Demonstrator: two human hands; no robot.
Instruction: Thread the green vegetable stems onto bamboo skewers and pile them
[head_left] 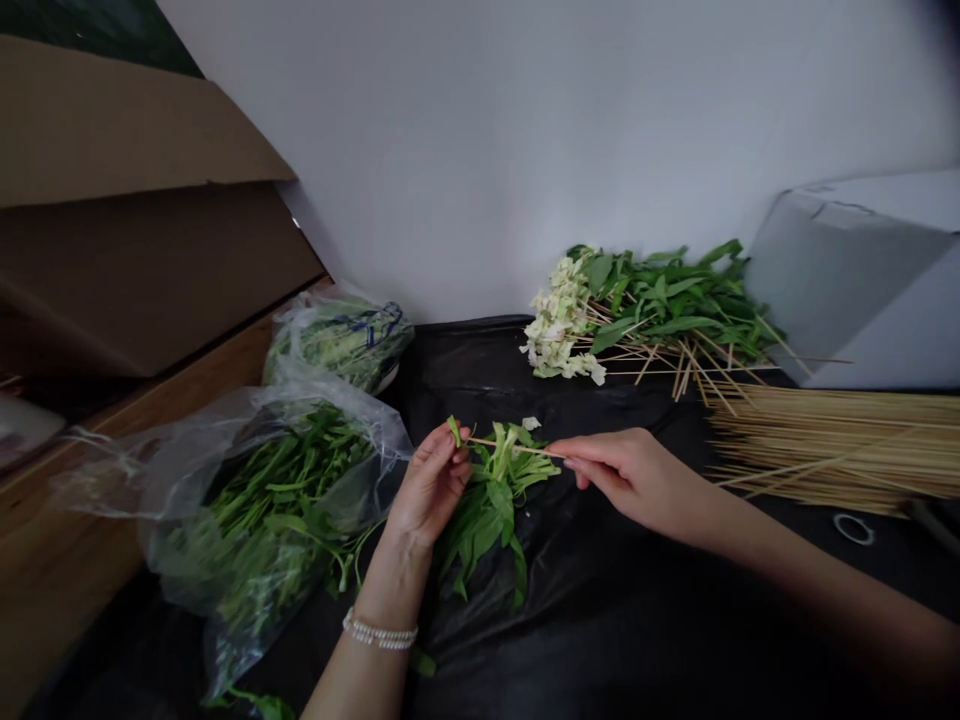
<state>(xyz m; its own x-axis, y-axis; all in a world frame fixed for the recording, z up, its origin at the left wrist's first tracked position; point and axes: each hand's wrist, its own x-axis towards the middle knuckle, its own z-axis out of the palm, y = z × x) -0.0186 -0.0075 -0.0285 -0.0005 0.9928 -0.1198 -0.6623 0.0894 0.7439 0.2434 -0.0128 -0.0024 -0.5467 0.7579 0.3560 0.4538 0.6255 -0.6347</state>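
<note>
My left hand (433, 482) pinches a green vegetable stem (454, 431) near the tip of a thin bamboo skewer (517, 449). My right hand (636, 478) holds the skewer's other end between its fingers, and the skewer runs level between my two hands. A bunch of leafy green stems (487, 515) lies under the skewer on the black plastic sheet (585, 620). A pearl bracelet (380, 631) circles my left wrist.
Finished skewers of greens and pale pieces (645, 315) lie in a pile at the back. A heap of loose skewers (832, 450) lies to the right. Plastic bags of greens (255, 510) sit to the left, beside a wooden edge (90, 450) and cardboard (127, 170).
</note>
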